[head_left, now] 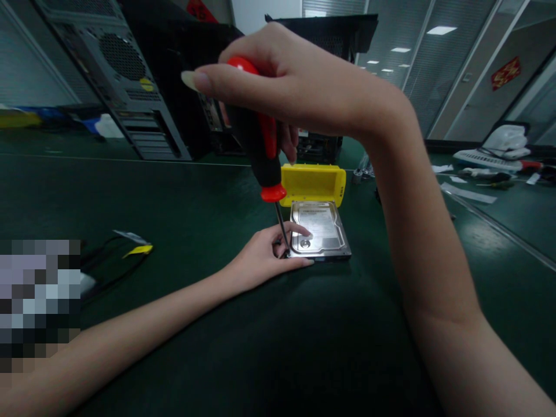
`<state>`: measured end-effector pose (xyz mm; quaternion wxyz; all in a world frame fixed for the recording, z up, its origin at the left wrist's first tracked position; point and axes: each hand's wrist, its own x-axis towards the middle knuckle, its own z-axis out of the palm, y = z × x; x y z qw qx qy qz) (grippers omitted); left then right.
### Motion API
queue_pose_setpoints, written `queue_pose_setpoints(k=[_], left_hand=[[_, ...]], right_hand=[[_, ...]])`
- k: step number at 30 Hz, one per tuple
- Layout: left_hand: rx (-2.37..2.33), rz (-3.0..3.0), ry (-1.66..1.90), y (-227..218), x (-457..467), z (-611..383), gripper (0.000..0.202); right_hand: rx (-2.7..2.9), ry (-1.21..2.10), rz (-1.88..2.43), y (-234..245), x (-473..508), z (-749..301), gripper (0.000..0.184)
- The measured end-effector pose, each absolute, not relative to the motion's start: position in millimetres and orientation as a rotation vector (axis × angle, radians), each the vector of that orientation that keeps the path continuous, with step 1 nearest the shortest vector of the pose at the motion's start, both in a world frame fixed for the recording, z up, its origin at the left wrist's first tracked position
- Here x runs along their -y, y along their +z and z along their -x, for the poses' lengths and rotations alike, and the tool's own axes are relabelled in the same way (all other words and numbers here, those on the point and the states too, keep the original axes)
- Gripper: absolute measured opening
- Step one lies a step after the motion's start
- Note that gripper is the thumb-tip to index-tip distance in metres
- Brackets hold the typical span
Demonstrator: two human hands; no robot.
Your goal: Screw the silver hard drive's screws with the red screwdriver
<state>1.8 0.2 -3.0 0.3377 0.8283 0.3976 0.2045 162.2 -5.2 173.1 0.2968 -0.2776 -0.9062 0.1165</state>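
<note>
A silver hard drive (319, 223) lies flat on the dark green table top. My left hand (264, 255) grips its near left corner, with the index finger across the top face and the thumb along the front edge. Above it, my right hand (264, 75) is wrapped round the handle of a red and black screwdriver (260, 145). The shaft points down, slightly tilted, and its tip meets the drive's near left corner. Whether a screw sits under the tip is hidden. Right behind the drive stands an open yellow box (310, 184).
Computer cases, one with a grey back panel (143, 110), stand along the back. A black cable with a yellow tag (141, 250) lies on the left. Toward the back right are paper strips (469, 193), a white power strip (486, 159) and a metal strip (504, 223).
</note>
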Motion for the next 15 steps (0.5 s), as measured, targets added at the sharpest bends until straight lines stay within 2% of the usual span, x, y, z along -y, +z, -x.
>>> queue_pose_setpoints(k=[15], left_hand=[[-1.040, -2.162, 0.546, -2.0, 0.8, -2.9, 0.056]], right_hand=[[2.447, 0.281, 0.686, 173.2, 2.9, -162.5, 0.035]])
